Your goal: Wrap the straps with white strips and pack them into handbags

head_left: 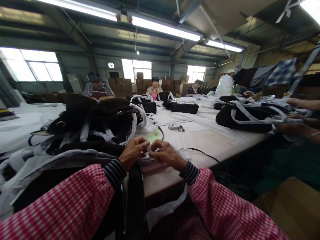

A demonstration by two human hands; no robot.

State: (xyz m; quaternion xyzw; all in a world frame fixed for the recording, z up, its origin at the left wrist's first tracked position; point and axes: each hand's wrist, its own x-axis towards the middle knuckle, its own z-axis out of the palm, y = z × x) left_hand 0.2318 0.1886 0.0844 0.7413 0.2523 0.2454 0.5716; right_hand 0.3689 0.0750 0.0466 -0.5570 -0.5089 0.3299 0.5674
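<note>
My left hand (133, 153) and my right hand (168, 155) meet over the near edge of the table, fingertips pinched together. Between them is a small white strip (149, 149), thin like paper or tape; its exact kind is unclear. A black bag (136, 203) with a zipper lies below my hands, close to my body. White wrapping (65, 156) covers a long strap just left of my left forearm. Beyond the left hand rises a pile of black bags (107, 111), their handles wrapped in white. Something light green (154, 135) lies just past my fingertips.
A white roll (174, 126) and a black cord (200, 151) lie on the pale table (200, 133). More black bags (185, 108) stand farther back. At right, another person's hands (295, 128) are near a black bag (240, 118). Three people sit across the table. A cardboard box (292, 203) stands lower right.
</note>
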